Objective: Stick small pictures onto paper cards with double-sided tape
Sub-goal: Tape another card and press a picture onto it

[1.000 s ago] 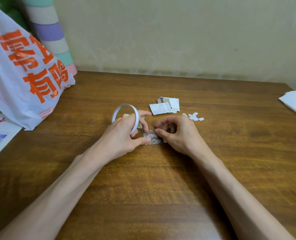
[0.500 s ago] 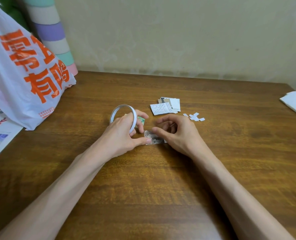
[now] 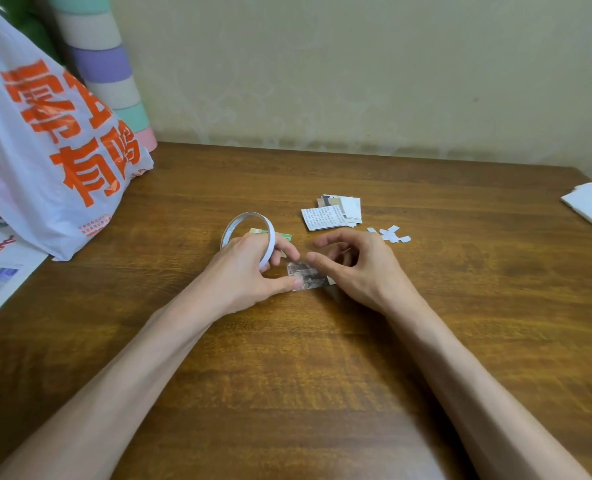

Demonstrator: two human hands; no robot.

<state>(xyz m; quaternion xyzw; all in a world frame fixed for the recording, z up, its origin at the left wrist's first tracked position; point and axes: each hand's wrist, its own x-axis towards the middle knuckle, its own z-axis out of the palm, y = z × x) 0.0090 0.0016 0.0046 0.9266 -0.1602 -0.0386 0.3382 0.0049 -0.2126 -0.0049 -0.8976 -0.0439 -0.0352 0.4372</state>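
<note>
The left hand [image 3: 249, 271] grips the thin white ring-shaped tape roll [image 3: 251, 233] and pins the small grey picture [image 3: 305, 277] on the brown wooden counter [image 3: 322, 358]; the right hand [image 3: 360, 268], fingers loosely curled, pinches at its far edge. The taping step seems under way; next the tape needs pressing and tearing.

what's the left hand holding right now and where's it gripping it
The left hand holds the double-sided tape roll, fingers through the ring at its near edge.

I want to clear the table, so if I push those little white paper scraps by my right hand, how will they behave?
The white paper scraps look thin and tiny, so probably very light and likely to scatter or flutter. They lie flat on the wooden table, so pinching one may be fiddly.
</note>
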